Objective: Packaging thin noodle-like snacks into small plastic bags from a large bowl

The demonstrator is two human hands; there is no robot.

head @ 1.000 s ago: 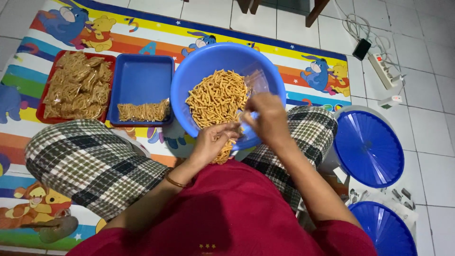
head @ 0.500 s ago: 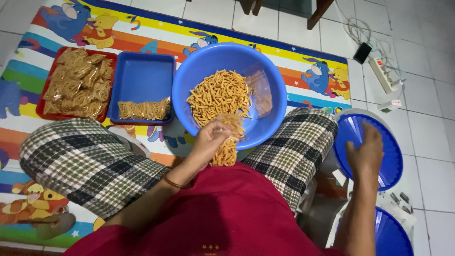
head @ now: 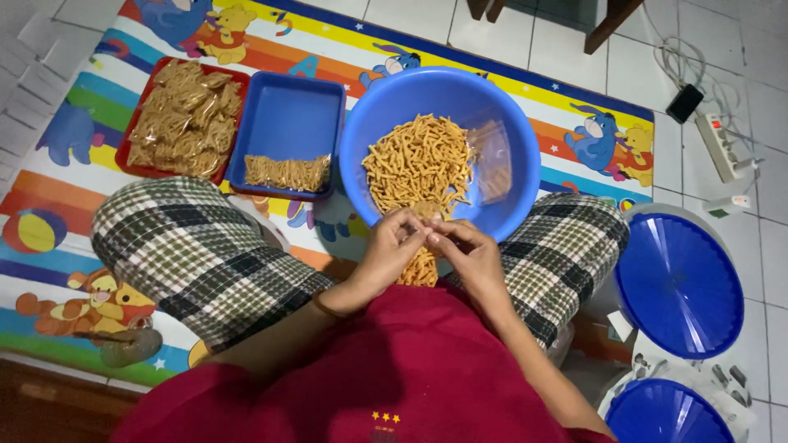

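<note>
Two hands are joined over the lap, just near of the blue bowl (head: pixel 509 123). A small clear bag (head: pixel 420 264) of fried snack sticks is pinched at its top by the left hand (head: pixel 390 254) and right hand (head: pixel 469 258), fingers closed on its mouth. The bag hangs downward below the fingertips, long axis vertical, both hands equally close. At far left sit a blue tray (head: pixel 287 119) and a red tray (head: pixel 131 160) of filled bags.
</note>
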